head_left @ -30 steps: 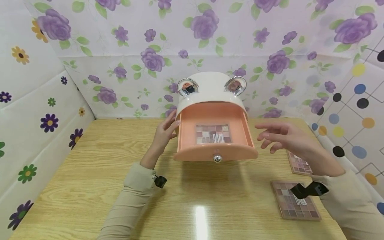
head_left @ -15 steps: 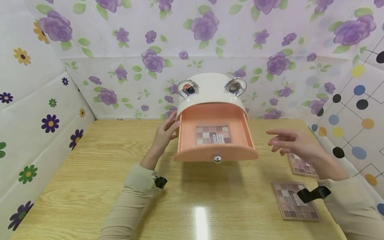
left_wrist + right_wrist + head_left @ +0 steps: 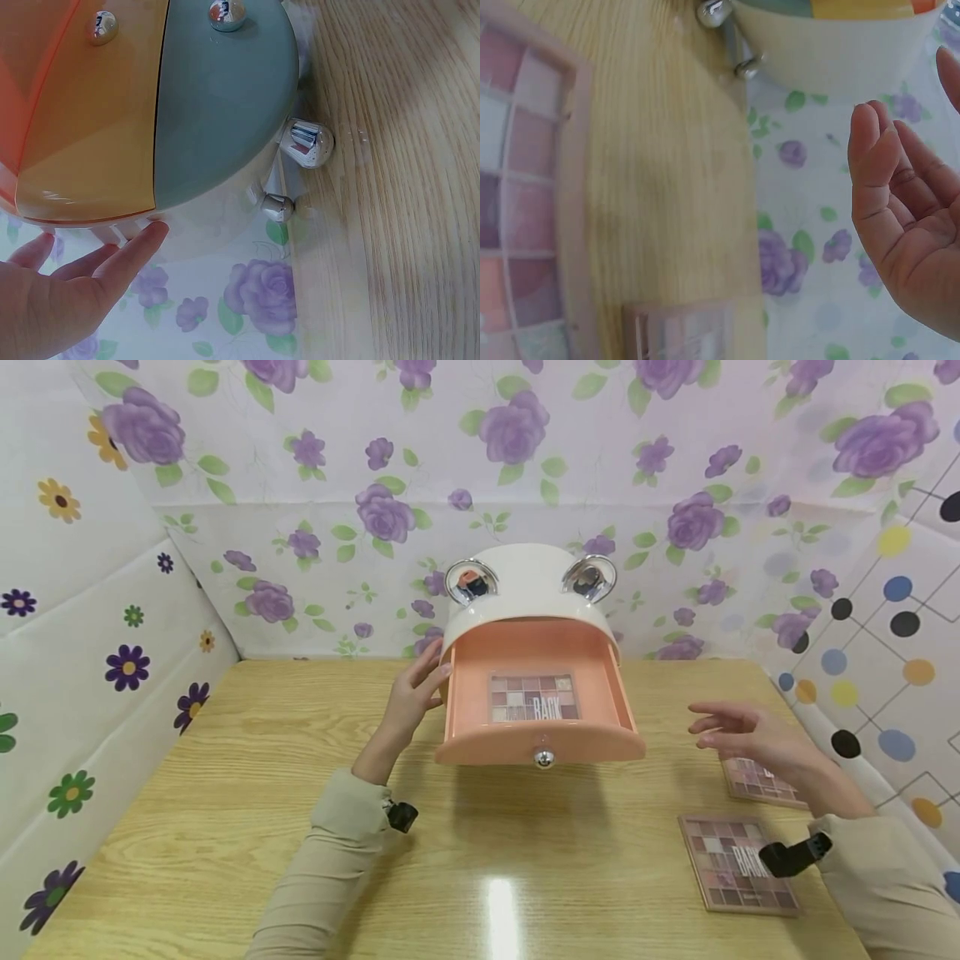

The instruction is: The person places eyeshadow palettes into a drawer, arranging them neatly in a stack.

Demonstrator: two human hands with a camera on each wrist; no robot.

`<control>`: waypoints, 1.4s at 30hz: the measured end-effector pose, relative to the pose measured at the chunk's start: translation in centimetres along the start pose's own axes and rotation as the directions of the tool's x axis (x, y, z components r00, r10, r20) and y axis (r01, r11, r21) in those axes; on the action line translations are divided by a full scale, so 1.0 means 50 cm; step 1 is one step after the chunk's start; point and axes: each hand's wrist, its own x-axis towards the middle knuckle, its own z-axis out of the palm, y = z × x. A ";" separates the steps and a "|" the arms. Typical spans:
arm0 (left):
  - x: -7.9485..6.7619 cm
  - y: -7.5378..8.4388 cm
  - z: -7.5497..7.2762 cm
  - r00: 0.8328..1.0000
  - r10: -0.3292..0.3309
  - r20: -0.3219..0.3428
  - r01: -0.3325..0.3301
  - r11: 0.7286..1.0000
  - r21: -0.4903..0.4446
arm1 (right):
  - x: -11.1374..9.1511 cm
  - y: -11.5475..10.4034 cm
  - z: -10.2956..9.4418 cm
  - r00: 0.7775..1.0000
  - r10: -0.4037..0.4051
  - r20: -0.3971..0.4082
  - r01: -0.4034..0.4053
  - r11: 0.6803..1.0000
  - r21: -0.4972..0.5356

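In the head view, a white cabinet [image 3: 525, 585] with two silver-rimmed eyes [image 3: 471, 580] is standing towards the back of the wooden table [image 3: 225, 818]. Its peach top drawer [image 3: 592, 743] is sticking out towards the person, with a silver knob [image 3: 544, 757] showing at the middle of its front. One palette [image 3: 513, 697] is lying inside on the drawer's floor. The left hand [image 3: 408, 693] is resting against the cabinet's left side, its fingers reaching back along the wall and its thumb lying near the front edge; it is touching the cabinet without grasping it. The right hand [image 3: 757, 739] is hovering to the right of the drawer, well apart from it, its fingers loosely bent and holding nothing. A far palette [image 3: 761, 779] is lying partly hidden beneath that hand and wrist, while a near palette [image 3: 738, 868] is lying closer to the person, its right part passing behind the black wrist camera [image 3: 795, 856].

In the left wrist view, the left hand's fairly straight, spread fingers are meeting the cabinet's side beside a yellow drawer [image 3: 90, 135]. A grey-green drawer [image 3: 217, 105] is showing next to it, and silver feet [image 3: 307, 142] are standing out beyond.

In the right wrist view, the right hand is hanging half open and bare, apart from the cabinet above it and from both palettes, which are showing along the left and bottom edges.
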 end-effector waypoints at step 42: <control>0.000 -0.001 0.000 1.000 0.006 -0.005 -0.006 1.000 -0.004 | -0.098 0.176 -0.129 0.955 0.266 -0.131 -0.292 0.920 -0.261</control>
